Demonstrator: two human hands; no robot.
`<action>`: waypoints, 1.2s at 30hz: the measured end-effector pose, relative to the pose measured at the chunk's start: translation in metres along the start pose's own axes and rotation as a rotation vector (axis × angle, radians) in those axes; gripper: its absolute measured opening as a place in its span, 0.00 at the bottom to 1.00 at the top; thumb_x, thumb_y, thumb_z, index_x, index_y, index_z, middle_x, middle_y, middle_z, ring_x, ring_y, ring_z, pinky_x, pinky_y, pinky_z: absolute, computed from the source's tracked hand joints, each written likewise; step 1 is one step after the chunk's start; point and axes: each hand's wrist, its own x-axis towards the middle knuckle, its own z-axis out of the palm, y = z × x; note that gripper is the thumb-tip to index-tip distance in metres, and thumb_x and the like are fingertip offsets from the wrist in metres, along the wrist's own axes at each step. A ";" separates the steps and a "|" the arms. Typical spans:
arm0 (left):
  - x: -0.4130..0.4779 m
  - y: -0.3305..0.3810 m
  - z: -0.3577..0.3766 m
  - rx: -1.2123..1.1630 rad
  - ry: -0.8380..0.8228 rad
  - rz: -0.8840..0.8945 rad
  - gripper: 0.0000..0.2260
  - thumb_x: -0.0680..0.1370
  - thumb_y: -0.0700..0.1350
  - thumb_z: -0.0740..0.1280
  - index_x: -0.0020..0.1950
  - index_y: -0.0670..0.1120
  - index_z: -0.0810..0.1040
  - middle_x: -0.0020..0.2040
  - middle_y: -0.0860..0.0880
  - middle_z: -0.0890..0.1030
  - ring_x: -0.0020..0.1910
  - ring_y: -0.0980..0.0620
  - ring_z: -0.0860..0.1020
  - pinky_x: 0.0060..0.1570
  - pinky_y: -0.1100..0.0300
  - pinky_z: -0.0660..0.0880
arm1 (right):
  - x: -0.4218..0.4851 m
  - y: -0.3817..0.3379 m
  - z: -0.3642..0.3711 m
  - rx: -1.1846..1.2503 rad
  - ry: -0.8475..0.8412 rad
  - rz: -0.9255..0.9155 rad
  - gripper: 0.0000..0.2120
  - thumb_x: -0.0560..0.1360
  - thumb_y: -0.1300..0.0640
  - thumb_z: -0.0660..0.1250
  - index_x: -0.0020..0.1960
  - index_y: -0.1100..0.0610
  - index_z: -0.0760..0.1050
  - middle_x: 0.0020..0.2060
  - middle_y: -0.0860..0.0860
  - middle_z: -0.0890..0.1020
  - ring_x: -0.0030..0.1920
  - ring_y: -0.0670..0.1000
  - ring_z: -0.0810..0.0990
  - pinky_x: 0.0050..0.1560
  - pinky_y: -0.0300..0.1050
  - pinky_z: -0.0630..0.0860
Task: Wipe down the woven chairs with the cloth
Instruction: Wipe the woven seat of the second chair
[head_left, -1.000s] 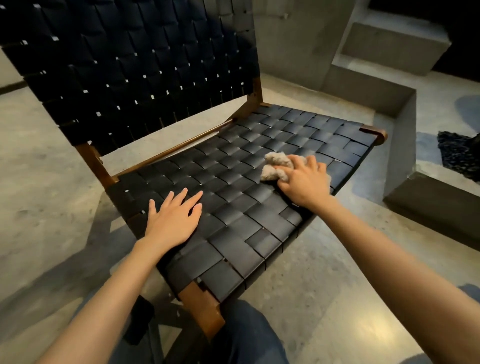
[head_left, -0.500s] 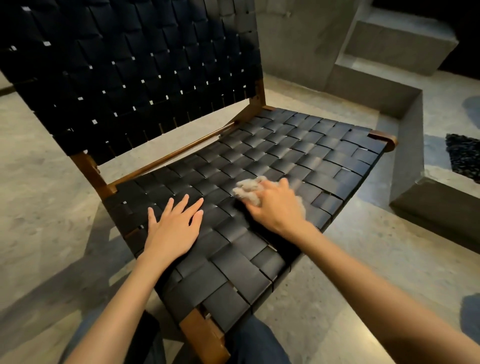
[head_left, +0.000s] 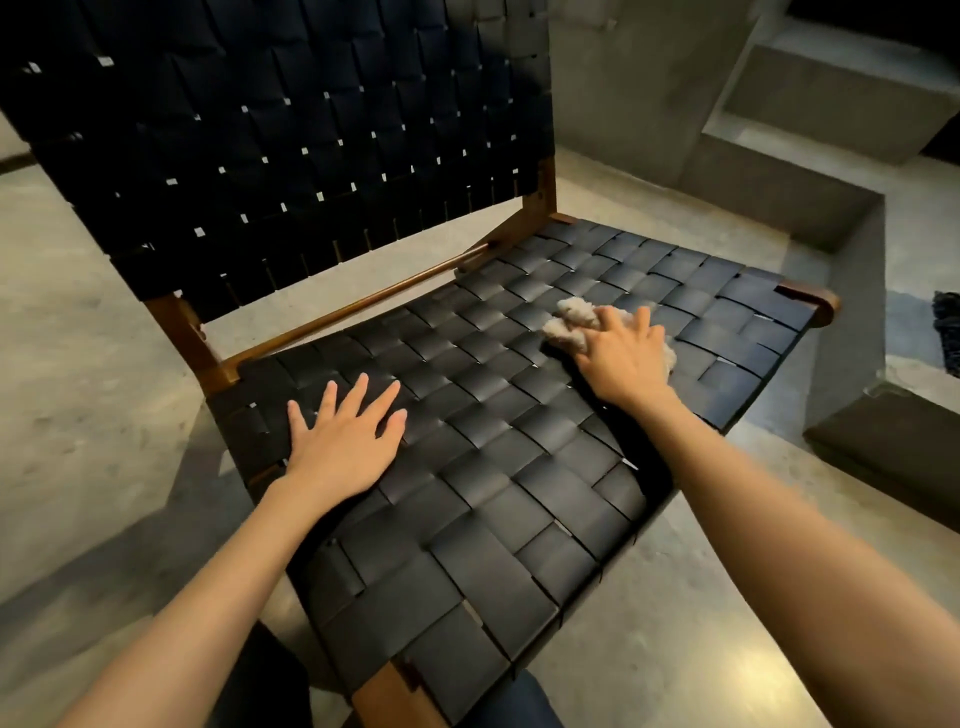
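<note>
Head view, chair: a low woven chair (head_left: 519, 415) with black straps over a brown wooden frame stands on a concrete floor (head_left: 93, 374); its woven backrest (head_left: 291, 145) rises at the far left.
Head view, seat: the woven seat (head_left: 498, 499) fills the middle of the picture, its straps glossy and slightly uneven, with small gaps between them.
Head view, cloth: a bunched beige cloth (head_left: 569, 325) lies on the far right part of the seat, mostly under the palm, with a tuft sticking out toward the backrest.
Head view, right hand: the right hand (head_left: 621, 353) presses flat on the cloth, fingers slightly apart and laid over it rather than pinching it.
Head view, left hand: the left hand (head_left: 345, 436) rests flat on the near left part of the seat, fingers spread, holding nothing; it seems to brace the chair.
Surroundings: concrete steps (head_left: 810, 171) stand to the right, well apart from the hands.
Step, judged: wiping the seat; the backrest looks yet to be done.
Risk: the loose tuft may snag on a strap edge or a gap, dragging the cloth out from under the palm.
Risk: a hard push may slide the light chair across the smooth floor if the bracing hand lifts.
</note>
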 end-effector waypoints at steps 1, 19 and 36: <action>0.002 -0.001 0.001 0.004 -0.001 0.004 0.24 0.79 0.64 0.40 0.75 0.64 0.45 0.78 0.54 0.45 0.77 0.46 0.42 0.70 0.37 0.37 | 0.008 0.001 0.003 0.006 -0.003 0.006 0.17 0.78 0.45 0.58 0.60 0.51 0.78 0.66 0.52 0.69 0.60 0.62 0.63 0.55 0.55 0.64; 0.034 -0.017 -0.005 -0.023 0.039 0.007 0.24 0.80 0.62 0.43 0.76 0.61 0.48 0.78 0.52 0.47 0.77 0.49 0.45 0.72 0.43 0.40 | 0.008 -0.071 0.016 0.126 0.008 -0.348 0.16 0.78 0.41 0.56 0.61 0.42 0.76 0.68 0.48 0.66 0.58 0.58 0.64 0.55 0.52 0.67; 0.049 -0.018 0.002 -0.022 0.104 -0.055 0.26 0.81 0.61 0.43 0.78 0.55 0.47 0.78 0.52 0.47 0.77 0.50 0.43 0.72 0.43 0.40 | 0.011 -0.152 0.024 0.318 -0.003 -0.454 0.18 0.77 0.45 0.59 0.65 0.48 0.74 0.64 0.53 0.70 0.56 0.58 0.64 0.52 0.52 0.68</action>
